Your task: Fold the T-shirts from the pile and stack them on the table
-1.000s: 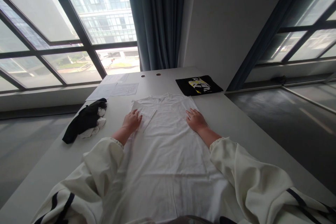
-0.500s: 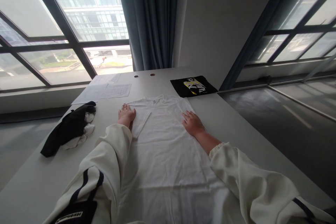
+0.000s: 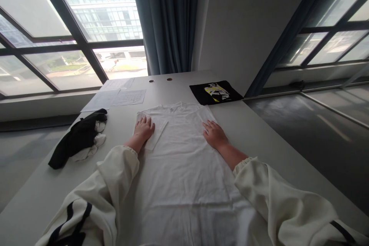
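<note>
A white T-shirt [image 3: 184, 169] lies spread out on the table, its neckline at the far end. Its left sleeve [image 3: 158, 133] is folded inward over the body of the shirt. My left hand [image 3: 143, 128] rests flat on that folded sleeve, fingers stretched away from me. On the shirt's right side, near the shoulder, my right hand [image 3: 215, 134] lies with its fingers open on the cloth. Neither hand grips anything. How the right sleeve lies is hard to make out.
A folded black garment [image 3: 216, 92] with a yellow and white print lies at the table's far right. Toward the left edge sits a crumpled black and white cloth [image 3: 79, 138]. Sheets of paper [image 3: 128, 97] lie at the back left of the white table [image 3: 273, 184].
My left hand has moved right, from the shirt's left edge onto the folded sleeve. My right hand stays at the right side. The view has shifted slightly.
</note>
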### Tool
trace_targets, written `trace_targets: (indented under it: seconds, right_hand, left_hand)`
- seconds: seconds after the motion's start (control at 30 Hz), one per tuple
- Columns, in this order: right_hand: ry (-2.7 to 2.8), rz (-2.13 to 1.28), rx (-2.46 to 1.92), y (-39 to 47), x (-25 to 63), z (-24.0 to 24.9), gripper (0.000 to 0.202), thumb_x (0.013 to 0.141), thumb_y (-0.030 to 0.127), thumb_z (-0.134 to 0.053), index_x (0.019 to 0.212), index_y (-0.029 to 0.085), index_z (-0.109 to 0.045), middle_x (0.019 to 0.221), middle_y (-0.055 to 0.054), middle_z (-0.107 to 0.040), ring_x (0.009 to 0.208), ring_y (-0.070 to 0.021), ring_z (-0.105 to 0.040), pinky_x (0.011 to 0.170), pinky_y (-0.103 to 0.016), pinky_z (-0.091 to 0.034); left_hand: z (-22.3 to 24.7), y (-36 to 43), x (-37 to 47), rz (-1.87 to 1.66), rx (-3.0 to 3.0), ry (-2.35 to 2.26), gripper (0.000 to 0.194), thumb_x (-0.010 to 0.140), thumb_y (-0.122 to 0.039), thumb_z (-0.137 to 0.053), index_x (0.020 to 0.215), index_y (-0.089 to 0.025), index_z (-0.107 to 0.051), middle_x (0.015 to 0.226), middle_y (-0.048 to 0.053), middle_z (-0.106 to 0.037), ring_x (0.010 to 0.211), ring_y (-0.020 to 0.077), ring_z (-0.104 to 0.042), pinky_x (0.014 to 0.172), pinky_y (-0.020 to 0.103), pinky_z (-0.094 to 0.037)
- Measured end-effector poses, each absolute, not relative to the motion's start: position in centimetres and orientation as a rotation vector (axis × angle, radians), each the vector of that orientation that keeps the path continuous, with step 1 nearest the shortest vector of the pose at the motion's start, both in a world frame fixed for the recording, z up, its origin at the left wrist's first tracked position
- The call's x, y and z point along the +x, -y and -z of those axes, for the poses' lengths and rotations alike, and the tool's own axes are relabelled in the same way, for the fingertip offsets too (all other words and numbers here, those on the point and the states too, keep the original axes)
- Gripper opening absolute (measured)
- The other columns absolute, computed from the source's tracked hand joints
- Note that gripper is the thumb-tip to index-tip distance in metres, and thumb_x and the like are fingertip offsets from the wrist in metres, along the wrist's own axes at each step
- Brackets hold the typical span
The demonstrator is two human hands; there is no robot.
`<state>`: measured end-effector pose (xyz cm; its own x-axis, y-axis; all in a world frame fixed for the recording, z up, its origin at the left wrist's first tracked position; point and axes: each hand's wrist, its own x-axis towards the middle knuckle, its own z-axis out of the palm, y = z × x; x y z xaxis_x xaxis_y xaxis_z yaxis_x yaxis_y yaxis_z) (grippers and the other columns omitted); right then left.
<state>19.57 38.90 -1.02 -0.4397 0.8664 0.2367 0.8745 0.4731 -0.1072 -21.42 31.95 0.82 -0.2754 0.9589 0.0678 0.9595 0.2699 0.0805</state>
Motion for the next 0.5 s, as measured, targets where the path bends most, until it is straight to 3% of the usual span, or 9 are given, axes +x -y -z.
trace_targets:
  seconds: [0.3, 0.5]
  right_hand:
    - [2.459, 0.068, -1.477, -39.1, 19.6, 1.2, 0.055, 0.101, 0.033, -0.046, 0.150, 0.015, -0.062, 0.160, -0.014, -0.053, 0.147, -0.0321, -0.047, 0.125, -0.045, -0.034]
    - [2.467, 0.058, -1.482, -39.0, 19.6, 1.1, 0.055, 0.101, 0.033, -0.046, 0.151, 0.015, -0.061, 0.160, -0.014, -0.053, 0.147, -0.0321, -0.046, 0.125, -0.044, -0.034]
  left_hand:
    - [0.0, -26.8, -19.5, 0.086, -1.851, 2.583, 0.069, 0.105, -0.060, -0.033, 0.166, -0.028, -0.039, 0.176, 0.015, -0.026, 0.161, 0.0418, -0.022, 0.127, 0.059, -0.020]
    - [-0.6, -29.4, -19.8, 0.090, -1.745, 2.672, 0.075, 0.105, -0.058, -0.029, 0.166, -0.017, -0.037, 0.174, 0.022, -0.025, 0.162, 0.0398, -0.022, 0.128, 0.056, -0.020]
